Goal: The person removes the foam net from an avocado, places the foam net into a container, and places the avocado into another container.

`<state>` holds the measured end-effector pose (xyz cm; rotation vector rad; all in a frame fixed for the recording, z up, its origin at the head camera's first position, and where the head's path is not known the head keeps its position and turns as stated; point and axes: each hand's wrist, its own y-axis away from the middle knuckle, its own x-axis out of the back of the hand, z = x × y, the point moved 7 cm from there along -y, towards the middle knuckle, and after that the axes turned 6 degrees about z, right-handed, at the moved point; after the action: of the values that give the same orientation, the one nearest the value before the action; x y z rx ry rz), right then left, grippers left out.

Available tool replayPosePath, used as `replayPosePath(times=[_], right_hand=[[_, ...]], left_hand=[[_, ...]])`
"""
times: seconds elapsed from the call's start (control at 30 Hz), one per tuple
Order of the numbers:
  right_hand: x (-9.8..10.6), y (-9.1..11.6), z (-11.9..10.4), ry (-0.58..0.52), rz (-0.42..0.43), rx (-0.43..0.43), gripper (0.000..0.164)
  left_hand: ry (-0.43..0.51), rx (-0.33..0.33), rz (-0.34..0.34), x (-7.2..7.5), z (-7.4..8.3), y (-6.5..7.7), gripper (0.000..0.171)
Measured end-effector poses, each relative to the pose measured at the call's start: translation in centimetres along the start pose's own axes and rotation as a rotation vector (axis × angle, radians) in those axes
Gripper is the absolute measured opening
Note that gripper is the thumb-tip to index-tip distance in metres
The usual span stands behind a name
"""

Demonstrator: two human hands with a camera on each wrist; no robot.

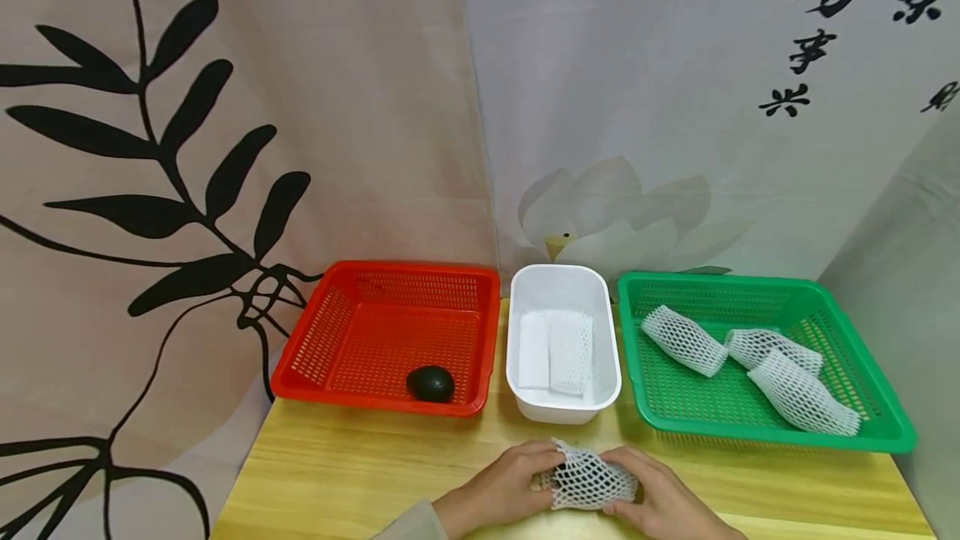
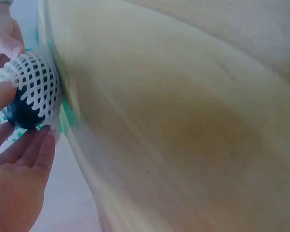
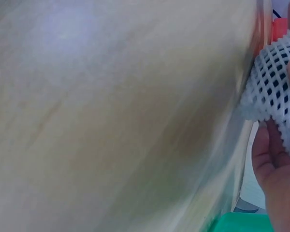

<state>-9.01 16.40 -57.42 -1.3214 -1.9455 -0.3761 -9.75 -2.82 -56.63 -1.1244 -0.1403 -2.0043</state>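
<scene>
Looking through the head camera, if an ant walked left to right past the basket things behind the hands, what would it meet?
Red basket with a dark egg-shaped thing → white tub holding white netting → green basket with three white net bundles.

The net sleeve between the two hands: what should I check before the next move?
1. Sleeve held at both ends: ok; the left hand and right hand grip the net sleeve.
2. Dark fruit fully covered: not ok; bare skin shows beside the left hand.
3. Right-hand end covered: cannot tell; the hand hides it.
4. Room in the green basket: ok; three netted pieces lie there, with bare floor at front left.
5. Another sleeve available: ok; a flat one lies in the white tub.
6. Another fruit available: ok; one sits in the red basket.
</scene>
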Motion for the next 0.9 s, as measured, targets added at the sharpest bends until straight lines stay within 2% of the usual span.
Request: replayPosePath(times=[0.23, 0.47, 0.7, 0.9], right_hand=[[0.0, 0.2, 0.0, 0.006, 0.003, 0.001, 0.05], [0.0, 0.2, -0.2, -0.022, 0.03, 0.06, 0.048], [0.2, 0.3, -0.4, -0.059, 0.056, 0.101, 0.045], [0.3, 0.4, -0.5, -0.049, 0.092, 0.128, 0.044]], left_hand=[[-0.005, 0.04, -0.035, -0.3, -0.1, -0.2, 0.054], [-0.008, 0.059, -0.056, -0.3, 0.1, -0.4, 0.056], [-0.05, 0.022, -0.052, -0.7, 0.3, -0.6, 0.061], [-0.094, -0.024, -0.044, -1.1, 0.5, -1.0, 0.064]])
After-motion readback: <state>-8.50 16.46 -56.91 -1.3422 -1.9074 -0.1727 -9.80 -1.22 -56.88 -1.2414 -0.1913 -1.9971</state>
